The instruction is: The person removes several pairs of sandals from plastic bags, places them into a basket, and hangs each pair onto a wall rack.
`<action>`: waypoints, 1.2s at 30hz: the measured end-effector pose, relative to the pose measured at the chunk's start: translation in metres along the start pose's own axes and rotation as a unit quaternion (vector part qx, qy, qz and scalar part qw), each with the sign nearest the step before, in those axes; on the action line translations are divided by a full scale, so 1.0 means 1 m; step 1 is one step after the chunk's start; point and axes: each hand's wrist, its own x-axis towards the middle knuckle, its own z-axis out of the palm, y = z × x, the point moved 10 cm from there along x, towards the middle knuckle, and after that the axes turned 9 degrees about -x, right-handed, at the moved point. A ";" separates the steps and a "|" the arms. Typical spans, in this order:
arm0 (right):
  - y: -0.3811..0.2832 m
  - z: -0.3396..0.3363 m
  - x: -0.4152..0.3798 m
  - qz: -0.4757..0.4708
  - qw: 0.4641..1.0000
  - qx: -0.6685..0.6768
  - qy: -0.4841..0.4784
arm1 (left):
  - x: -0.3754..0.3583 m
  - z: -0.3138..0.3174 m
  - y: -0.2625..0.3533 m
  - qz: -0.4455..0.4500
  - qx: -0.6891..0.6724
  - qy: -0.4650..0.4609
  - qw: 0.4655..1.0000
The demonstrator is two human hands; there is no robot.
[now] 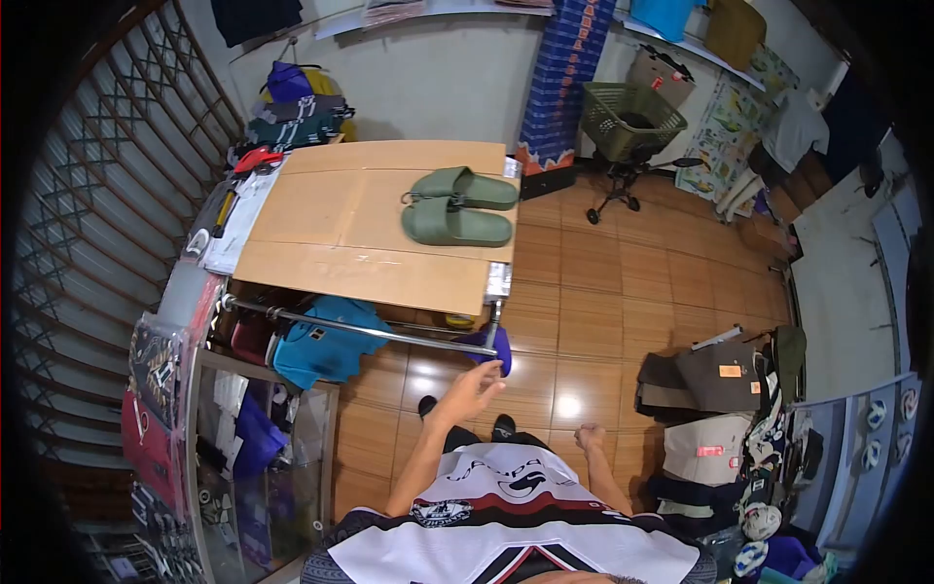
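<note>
A pair of green slide sandals (pixel 457 206) lies on the far right part of a cardboard-covered table (pixel 360 234). My left hand (pixel 474 387) reaches forward with fingers apart, holding nothing, just below a blue-purple item (pixel 493 348) hanging at the end of a metal rail (pixel 360 329). My right hand (pixel 589 437) hangs lower and to the right, its fingers curled into a loose fist with nothing in it, over the wooden-look floor (pixel 603 321).
Blue clothing (pixel 326 341) hangs from the rail under the table. A glass display case (pixel 243 457) stands at the left. A green basket on a wheeled stand (pixel 630 122) is at the back. Folded clothes and bags (pixel 720 419) pile up at the right.
</note>
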 end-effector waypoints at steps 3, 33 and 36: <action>-0.018 -0.028 0.003 -0.011 0.999 0.041 -0.014 | 0.025 0.046 0.016 0.043 0.008 -0.042 0.998; -0.738 0.124 -0.051 -0.606 0.751 -0.215 -0.148 | 0.203 -0.111 0.007 -0.019 -0.171 0.557 0.813; -0.732 0.134 -0.046 -0.587 0.755 -0.235 -0.172 | 0.214 -0.109 0.002 -0.048 -0.161 0.563 0.809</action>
